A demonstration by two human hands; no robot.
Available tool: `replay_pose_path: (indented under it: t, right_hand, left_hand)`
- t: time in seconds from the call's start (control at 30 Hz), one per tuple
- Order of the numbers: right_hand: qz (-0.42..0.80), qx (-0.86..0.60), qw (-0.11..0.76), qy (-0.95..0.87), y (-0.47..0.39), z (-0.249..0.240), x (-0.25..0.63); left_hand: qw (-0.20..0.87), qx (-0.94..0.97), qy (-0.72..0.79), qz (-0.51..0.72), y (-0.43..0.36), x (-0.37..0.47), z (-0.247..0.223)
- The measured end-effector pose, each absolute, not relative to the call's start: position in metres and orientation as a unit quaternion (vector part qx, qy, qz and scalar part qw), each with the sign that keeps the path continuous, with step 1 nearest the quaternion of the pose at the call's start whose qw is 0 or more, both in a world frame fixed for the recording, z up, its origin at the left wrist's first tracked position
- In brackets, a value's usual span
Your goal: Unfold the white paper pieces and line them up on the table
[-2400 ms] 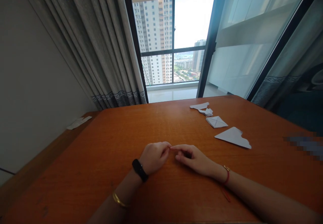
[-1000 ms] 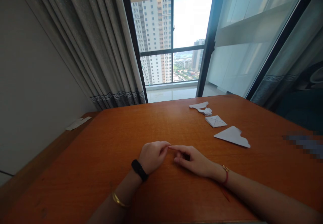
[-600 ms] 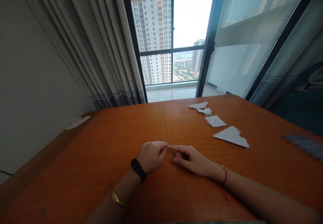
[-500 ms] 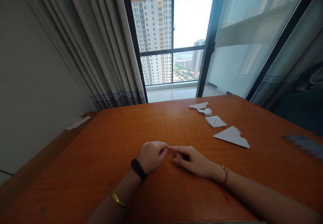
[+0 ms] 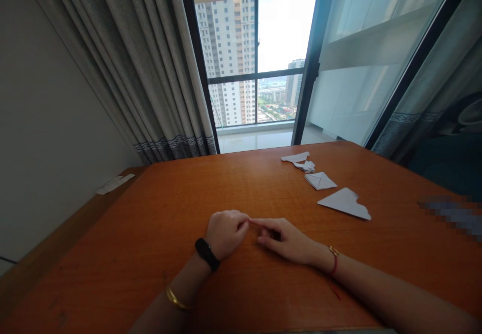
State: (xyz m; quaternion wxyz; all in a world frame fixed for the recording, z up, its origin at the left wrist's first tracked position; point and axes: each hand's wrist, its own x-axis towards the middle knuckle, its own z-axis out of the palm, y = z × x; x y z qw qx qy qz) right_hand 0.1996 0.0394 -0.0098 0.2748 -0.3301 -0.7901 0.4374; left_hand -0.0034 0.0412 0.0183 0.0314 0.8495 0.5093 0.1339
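My left hand (image 5: 227, 233) rests over the table with its fingers curled in and its thumb along them; no object shows in it. My right hand (image 5: 288, 239) is beside it, index finger stretched to the left so that its tip touches the fingers of my left hand. Its thumb is held apart from that finger, the other fingers are bent, and it holds nothing that I can see. Nearest to the right hand lies a folded white paper triangle with a ragged edge (image 5: 344, 204). Beyond that lies a folded paper square (image 5: 320, 180) with crossing creases.
The brown wooden table (image 5: 161, 198) fills the lower view. Crumpled paper scraps (image 5: 307, 166) and a paper strip (image 5: 295, 157) lie near its far edge. Some paper (image 5: 115, 184) lies at the left edge. A blurred-out patch (image 5: 454, 214) is at the right. A window (image 5: 258, 73) stands behind.
The view has shifted very slightly. Both hands keep the same pose, fingertips touching, and the papers stay where they were.
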Motion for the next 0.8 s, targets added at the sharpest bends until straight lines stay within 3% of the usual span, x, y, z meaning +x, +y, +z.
replay_pose_path:
  t: [0.33, 0.8]
  right_hand:
    - [0.438, -0.353, 0.291, -0.774, 0.0392, -0.0107, 0.201]
    - [0.448, -0.337, 0.293, -0.775, 0.0405, -0.0117, 0.2018]
  left_hand:
    - [0.056, 0.818, 0.544, 0.18, 0.0476, -0.0115, 0.0137]
    - [0.108, 0.867, 0.449, 0.186, 0.0445, -0.0082, 0.0121]
